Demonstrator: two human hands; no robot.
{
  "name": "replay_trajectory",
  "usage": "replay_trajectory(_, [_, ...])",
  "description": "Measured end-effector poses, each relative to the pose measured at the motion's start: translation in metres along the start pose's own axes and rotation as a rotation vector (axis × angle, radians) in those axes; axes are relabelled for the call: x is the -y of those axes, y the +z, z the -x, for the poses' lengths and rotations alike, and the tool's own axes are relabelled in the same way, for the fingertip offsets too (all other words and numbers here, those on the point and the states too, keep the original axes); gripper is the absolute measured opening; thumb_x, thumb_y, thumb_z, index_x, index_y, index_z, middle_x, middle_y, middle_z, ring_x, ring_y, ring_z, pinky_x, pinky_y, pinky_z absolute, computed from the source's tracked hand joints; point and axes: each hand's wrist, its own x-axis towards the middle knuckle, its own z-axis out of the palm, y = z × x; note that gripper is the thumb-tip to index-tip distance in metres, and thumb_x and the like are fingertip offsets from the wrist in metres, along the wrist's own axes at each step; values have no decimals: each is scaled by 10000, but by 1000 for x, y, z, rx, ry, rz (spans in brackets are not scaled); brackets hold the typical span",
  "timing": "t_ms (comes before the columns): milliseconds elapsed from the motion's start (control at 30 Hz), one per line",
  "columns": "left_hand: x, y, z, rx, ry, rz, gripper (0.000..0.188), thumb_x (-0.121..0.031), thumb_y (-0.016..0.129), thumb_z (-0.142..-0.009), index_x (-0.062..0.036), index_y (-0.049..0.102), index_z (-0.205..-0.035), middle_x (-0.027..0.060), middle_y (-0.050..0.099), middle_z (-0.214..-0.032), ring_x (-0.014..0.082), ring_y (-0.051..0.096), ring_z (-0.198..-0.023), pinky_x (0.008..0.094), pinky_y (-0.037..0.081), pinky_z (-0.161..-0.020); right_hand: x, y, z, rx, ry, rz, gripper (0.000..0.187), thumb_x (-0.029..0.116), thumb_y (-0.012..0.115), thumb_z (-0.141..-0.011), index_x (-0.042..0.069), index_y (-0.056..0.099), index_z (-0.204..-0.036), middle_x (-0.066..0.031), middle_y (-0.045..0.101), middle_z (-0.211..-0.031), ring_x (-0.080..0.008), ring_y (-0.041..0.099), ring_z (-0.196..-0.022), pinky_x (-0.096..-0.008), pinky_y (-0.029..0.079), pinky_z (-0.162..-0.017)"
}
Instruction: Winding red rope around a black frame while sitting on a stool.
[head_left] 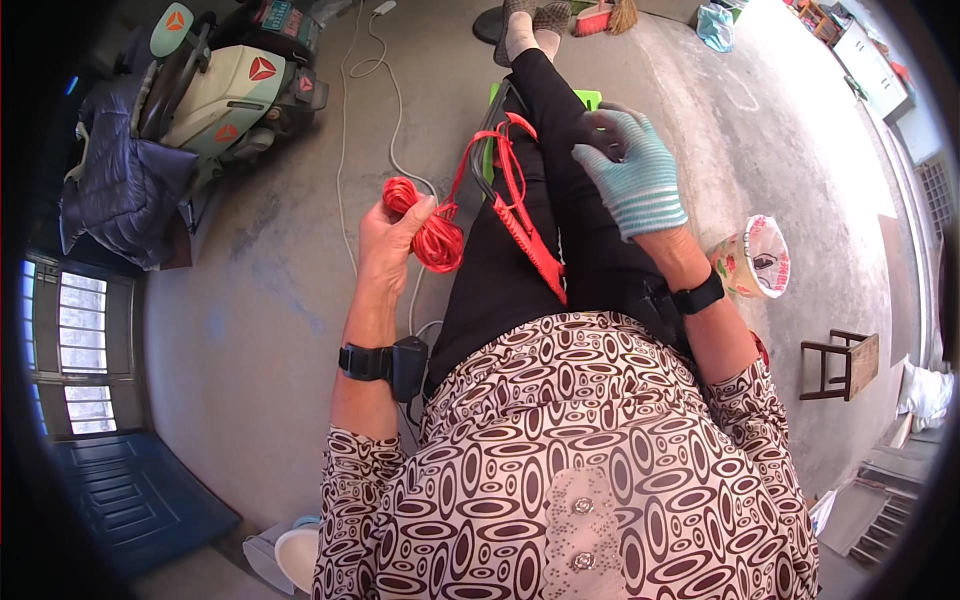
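My left hand (392,232), bare, is closed around a looped bundle of red cord (437,238). From the bundle a length of cord runs up to a curved, dark frame (482,130) lying along my legs. Red cord is wound tightly over part of this frame, forming a ridged red band (532,245) across my lap. My right hand (636,175) wears a teal and white striped glove. It hovers by my right leg, thumb and fingers apart, with nothing seen between them. Its fingertips are partly hidden.
Bright green edges (588,98) show beside my legs. A flowered bin (752,258) and a wooden stool (842,365) stand at right. A scooter (225,100) with a dark padded cover (125,170) stands at left. A white cable (395,110) trails over the floor.
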Motion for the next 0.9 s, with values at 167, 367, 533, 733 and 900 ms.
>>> replay_trajectory(167, [7,11,13,84,-59,70,278,-77,758,-787,-35,608,-1018,22,635,-935,115,619,-825,260,511,-742,16,21,25,503,180,-390,273,166,662,-858,19,628,-1085,-86,617,-734,-111,590,-660,-269,507,-640])
replay_trajectory(367, [13,24,25,254,-62,60,311,-31,688,-816,-23,578,-1107,73,639,-1069,155,630,-953,307,523,-843,21,19,29,784,370,-299,273,242,532,-950,11,624,-1061,-99,635,-768,-132,621,-640,-285,515,-609])
replay_trajectory(533, [15,37,29,179,110,-19,269,-33,704,-813,5,618,-1065,37,648,-1003,108,620,-881,258,512,-812,7,20,33,747,518,-321,280,246,539,-942,-2,626,-1039,-67,623,-686,-120,587,-542,-272,481,-496])
replay_trajectory(733, [19,39,23,98,253,-347,222,-12,680,-782,-8,642,-1001,39,658,-894,73,610,-746,248,507,-663,9,22,34,772,559,-298,255,231,592,-906,16,638,-1036,-66,610,-644,-96,546,-493,-256,449,-452])
replay_trajectory(900, [5,53,21,164,146,-514,270,-21,657,-830,13,608,-1093,40,658,-955,89,607,-863,255,520,-756,1,28,36,773,557,-338,298,204,657,-867,1,615,-1081,-69,622,-681,-92,563,-518,-248,477,-484])
